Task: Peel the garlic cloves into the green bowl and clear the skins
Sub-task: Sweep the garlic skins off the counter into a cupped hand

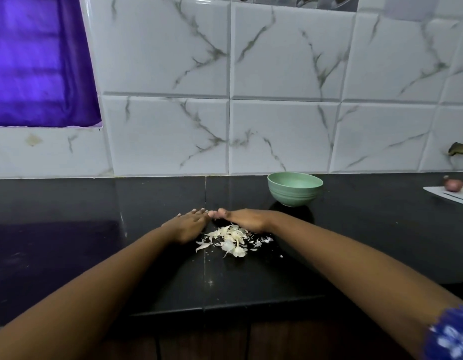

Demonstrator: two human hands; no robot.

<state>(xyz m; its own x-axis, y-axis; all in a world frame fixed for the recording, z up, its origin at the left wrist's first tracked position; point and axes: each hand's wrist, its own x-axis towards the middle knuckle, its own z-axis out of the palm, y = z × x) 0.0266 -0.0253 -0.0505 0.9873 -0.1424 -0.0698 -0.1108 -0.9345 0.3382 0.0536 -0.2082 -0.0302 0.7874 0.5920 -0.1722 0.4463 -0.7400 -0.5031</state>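
Note:
A heap of pale garlic skins [231, 240] lies on the black counter [69, 229] in the middle of the view. My left hand [187, 224] rests flat on the counter at the heap's left, fingers straight. My right hand [244, 220] lies on its edge along the heap's far right side, fingers stretched toward the left hand. The fingertips of both hands nearly meet behind the skins. The green bowl [294, 189] stands upright behind my right hand, near the wall; its contents are hidden from this angle.
A white cutting board [451, 194] with a small onion [453, 185] on it sits at the far right. The marble-tiled wall [277, 126] backs the counter. A purple curtain [38, 61] hangs at upper left. The counter's front edge runs below my forearms.

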